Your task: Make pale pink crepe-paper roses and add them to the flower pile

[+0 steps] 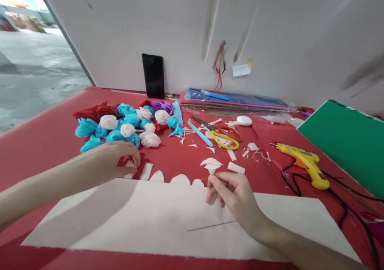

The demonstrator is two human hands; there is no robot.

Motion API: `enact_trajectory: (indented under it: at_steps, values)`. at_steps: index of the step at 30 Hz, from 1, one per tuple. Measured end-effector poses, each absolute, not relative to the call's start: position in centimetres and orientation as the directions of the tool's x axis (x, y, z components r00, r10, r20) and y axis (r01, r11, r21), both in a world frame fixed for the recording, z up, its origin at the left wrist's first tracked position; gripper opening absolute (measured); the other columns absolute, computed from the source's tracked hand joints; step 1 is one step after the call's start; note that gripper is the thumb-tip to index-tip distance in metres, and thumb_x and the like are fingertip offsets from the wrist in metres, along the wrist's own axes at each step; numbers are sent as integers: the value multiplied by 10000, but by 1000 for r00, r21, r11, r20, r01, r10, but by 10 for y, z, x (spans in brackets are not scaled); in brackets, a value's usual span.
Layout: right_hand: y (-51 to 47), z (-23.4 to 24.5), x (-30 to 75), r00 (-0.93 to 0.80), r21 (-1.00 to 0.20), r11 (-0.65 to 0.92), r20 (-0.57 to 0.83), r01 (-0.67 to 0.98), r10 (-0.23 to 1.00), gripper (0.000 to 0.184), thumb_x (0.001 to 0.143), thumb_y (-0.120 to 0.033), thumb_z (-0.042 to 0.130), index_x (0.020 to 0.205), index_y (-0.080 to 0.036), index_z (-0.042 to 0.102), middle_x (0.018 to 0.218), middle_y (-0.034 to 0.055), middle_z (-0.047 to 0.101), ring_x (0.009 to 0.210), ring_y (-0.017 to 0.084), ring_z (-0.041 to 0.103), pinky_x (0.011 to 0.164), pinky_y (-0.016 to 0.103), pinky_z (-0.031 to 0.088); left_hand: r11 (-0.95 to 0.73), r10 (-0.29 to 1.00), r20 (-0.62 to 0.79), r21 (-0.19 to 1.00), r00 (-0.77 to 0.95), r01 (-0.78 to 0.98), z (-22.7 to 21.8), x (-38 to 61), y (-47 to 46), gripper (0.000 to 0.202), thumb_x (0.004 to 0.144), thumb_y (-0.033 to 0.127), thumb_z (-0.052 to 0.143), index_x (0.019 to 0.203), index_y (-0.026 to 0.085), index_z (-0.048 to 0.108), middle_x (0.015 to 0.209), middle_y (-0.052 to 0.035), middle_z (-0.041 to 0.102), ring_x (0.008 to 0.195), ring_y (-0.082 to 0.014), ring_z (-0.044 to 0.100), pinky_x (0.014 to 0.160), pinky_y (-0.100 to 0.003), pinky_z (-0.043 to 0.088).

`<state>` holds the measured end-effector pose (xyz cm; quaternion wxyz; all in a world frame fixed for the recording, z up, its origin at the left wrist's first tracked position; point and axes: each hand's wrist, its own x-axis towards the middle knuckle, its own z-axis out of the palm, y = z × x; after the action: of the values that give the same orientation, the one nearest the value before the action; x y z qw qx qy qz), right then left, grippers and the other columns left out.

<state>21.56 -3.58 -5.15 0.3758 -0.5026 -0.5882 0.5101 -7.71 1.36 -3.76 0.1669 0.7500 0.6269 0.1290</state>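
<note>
My right hand (pixel 229 190) pinches a small white paper flower (pixel 211 164) upright by its base, above a large white paper sheet (pixel 168 218). My left hand (pixel 124 158) is over the sheet's far edge at the left, thumb and fingers curved and apart. Between them shows a white paper piece (pixel 131 164); I cannot tell whether the fingers touch it. Beside it lies a white strip (pixel 146 171), then rounded paper petals (pixel 180 179) at the sheet's far edge. A thin dark wire (pixel 210 226) lies on the sheet, partly behind my right hand.
Blue, white, red and purple paper flowers (pixel 129 122) are heaped at the back left. Scissors (pixel 223 136), a blue stick (pixel 200 134) and paper scraps lie mid-table. A yellow glue gun (pixel 303 162) with black cord and a green board (pixel 348 146) are at right. A phone (pixel 153 76) leans against the wall.
</note>
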Motion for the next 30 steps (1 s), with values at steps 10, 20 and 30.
enact_trajectory:
  at_steps: [10,20,30]
  values:
    - [-35,-52,215,-212,-978,-28,-73,209,975,310,869,-325,519,612,-160,571,539,34,660,486,98,548,429,183,371,-96,987,-54,556,151,825,-20,-75,15,109,654,269,595,570,241,658,661,42,691,643,-185,599,637,-217,394]
    - [-35,-54,215,-206,-979,-40,-82,200,975,308,873,-327,530,622,-156,579,541,36,664,487,101,554,435,186,381,-47,999,48,726,18,687,-7,-64,12,138,626,384,675,596,249,672,705,21,691,731,-199,603,686,-226,442]
    - [-35,-54,216,-205,-990,-55,-81,129,976,297,871,-338,564,647,-147,599,547,37,667,475,87,532,429,172,366,113,964,10,891,-266,441,13,-59,2,216,624,391,729,734,226,643,800,16,707,822,-205,629,768,-269,462]
